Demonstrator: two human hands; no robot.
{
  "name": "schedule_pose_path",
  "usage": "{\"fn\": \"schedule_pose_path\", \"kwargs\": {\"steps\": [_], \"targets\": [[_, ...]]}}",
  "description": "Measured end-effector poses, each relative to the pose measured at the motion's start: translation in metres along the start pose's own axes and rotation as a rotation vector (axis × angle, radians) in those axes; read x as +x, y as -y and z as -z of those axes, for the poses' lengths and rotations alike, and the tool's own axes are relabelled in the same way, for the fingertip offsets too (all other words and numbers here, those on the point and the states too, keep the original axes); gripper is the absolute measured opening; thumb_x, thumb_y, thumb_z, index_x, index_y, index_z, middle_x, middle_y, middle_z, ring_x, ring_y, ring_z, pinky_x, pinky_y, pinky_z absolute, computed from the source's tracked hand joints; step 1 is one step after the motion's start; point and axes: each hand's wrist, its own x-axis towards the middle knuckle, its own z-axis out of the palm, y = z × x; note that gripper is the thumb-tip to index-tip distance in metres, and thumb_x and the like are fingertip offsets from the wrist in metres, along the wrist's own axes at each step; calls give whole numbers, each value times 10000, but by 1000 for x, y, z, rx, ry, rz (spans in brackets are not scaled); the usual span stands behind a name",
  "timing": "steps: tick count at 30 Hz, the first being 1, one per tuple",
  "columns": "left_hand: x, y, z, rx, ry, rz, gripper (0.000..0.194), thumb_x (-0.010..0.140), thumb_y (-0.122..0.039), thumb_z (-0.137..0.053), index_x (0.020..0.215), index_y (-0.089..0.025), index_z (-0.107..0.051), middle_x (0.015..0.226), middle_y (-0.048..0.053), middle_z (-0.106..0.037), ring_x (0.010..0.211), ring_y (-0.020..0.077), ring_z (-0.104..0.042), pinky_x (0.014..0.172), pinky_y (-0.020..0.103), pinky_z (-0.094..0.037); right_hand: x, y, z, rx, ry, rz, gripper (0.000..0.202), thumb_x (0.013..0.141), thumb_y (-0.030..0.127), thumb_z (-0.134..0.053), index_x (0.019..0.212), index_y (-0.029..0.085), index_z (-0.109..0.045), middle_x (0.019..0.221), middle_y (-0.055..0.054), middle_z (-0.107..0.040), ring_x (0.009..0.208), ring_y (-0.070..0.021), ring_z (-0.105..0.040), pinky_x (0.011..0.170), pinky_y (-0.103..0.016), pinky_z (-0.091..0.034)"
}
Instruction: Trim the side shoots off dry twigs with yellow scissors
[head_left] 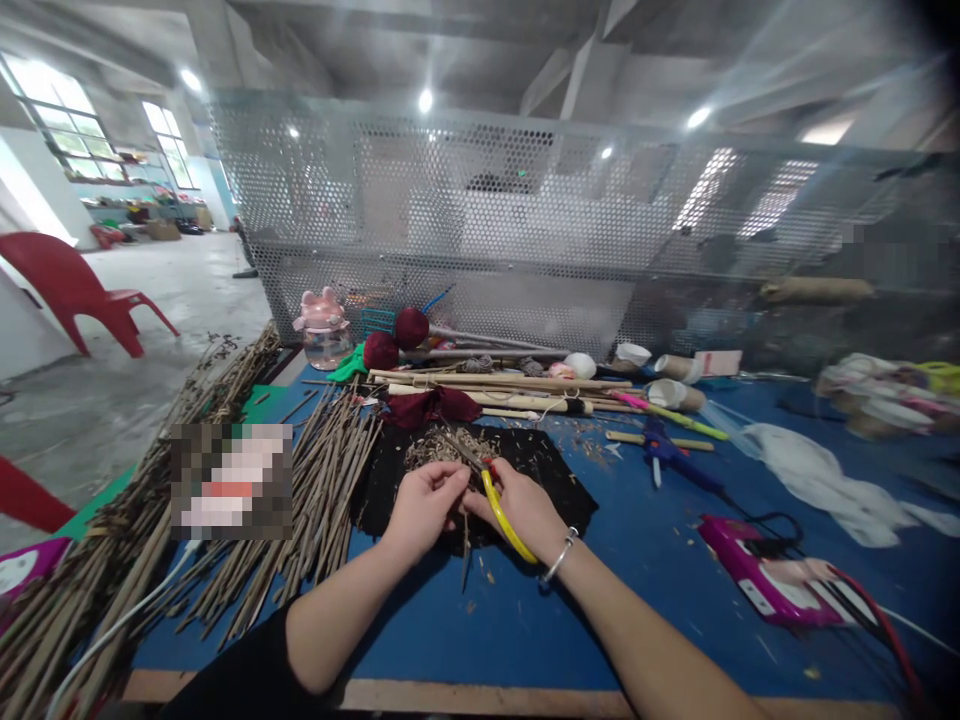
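My right hand [521, 500] is closed around yellow-handled scissors [499, 505], whose blades point up and left. Close beside it, my left hand [427, 497] pinches a thin brown dry stick [465, 555] that hangs down between the hands. Under both lies a black cloth [566, 485] scattered with small chopped stick pieces [420, 452]. Left of the cloth, a fan of cut dry sticks [300, 500] covers the table. Where exactly the blades meet the stick is hidden by the fingers.
Long dry branches [165, 440] lie at the left edge. Poles [510, 382] and maroon balls [411, 328] sit behind the cloth. A blue glue gun [679, 462], a purple power strip [765, 575] and white plastic [817, 480] lie right on the blue table [622, 610]. Perforated metal panels [450, 220] stand behind.
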Motion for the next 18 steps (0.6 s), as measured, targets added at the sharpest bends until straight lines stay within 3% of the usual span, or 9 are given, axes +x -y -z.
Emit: {"fn": "schedule_pose_path", "kwargs": {"steps": [10,18], "targets": [[0,4,-1,76,-19,5,321,669,-432,-627,788,-134,-606,483,-33,-525,374,59,-422,316,148,-302,-1,1,3,80,34,75,398,717,517,-573,903,187,-448,828,-54,-586,686,-155,-544,582,-224,-324],[0,3,0,98,-30,13,315,679,-425,-613,788,-129,-604,465,-28,-530,365,58,-416,321,146,-281,-1,1,4,33,41,50,368,739,538,-531,832,187,-474,700,-27,-566,600,-140,-511,531,-214,-286]]}}
